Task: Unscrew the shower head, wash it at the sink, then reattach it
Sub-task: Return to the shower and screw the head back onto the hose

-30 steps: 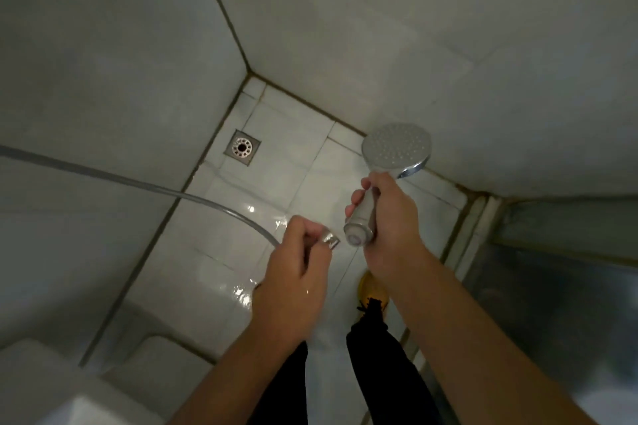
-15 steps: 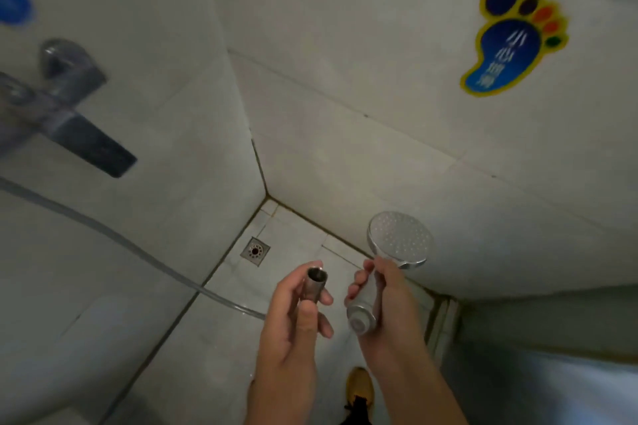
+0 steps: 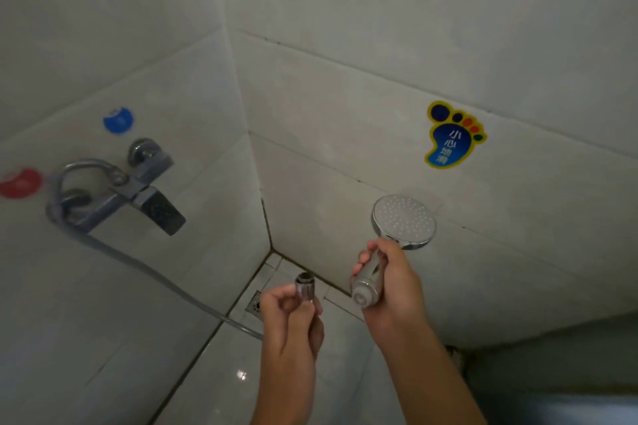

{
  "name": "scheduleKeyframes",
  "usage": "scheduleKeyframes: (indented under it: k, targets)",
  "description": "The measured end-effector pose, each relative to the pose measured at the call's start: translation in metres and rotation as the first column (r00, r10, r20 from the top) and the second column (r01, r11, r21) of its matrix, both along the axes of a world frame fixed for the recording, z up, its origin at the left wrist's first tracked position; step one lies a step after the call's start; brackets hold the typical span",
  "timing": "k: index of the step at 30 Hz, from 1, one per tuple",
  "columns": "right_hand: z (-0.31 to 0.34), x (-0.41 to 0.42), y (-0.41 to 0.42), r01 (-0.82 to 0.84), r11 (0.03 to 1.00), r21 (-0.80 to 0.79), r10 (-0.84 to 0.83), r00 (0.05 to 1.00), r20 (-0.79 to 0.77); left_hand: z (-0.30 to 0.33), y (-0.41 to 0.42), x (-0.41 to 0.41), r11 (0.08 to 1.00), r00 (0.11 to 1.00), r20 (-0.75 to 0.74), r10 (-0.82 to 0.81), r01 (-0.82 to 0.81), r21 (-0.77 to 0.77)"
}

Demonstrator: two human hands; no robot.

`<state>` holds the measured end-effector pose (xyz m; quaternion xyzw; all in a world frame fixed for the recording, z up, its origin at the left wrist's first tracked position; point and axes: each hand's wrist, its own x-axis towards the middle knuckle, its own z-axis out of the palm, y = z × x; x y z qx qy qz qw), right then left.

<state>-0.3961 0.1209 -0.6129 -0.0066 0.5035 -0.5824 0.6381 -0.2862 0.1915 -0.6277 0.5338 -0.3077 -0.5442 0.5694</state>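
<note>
Holding the detached shower head [image 3: 404,221] in your right hand [image 3: 390,286], your left hand [image 3: 290,321] fingers pinching the hose nut [image 3: 304,288], you've finished unscrewing; washing at the sink and reattaching remain.

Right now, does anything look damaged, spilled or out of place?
Nothing looks damaged. The shower head is off its hose, as the job requires: right hand holds it, left hand holds the hose nut.

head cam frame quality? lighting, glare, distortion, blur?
Head view: dim, flat, greenish light; wide-angle bends the tile joints; one small glare spot on the wet floor; faucet and hose soft at the left edge; shower head, left hand and right hand reasonably sharp.
</note>
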Motion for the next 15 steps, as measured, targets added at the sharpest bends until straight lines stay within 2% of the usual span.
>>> scheduleKeyframes:
  k: [4,9,15]
  targets:
    - [0.011,0.001,-0.005,-0.025,0.999,-0.038,0.024,1.0,-0.01,0.005,0.002,0.001,0.998,1.0,0.004,0.005,-0.005,-0.06]
    - [0.023,0.002,-0.008,-0.035,0.997,-0.072,0.033,0.999,-0.022,0.011,0.007,-0.002,0.971,0.973,0.228,-0.021,0.075,-0.226]
    - [0.033,0.004,-0.008,-0.017,0.995,-0.099,0.016,1.0,-0.005,0.021,0.008,-0.004,0.961,0.95,0.311,-0.001,0.088,-0.263]
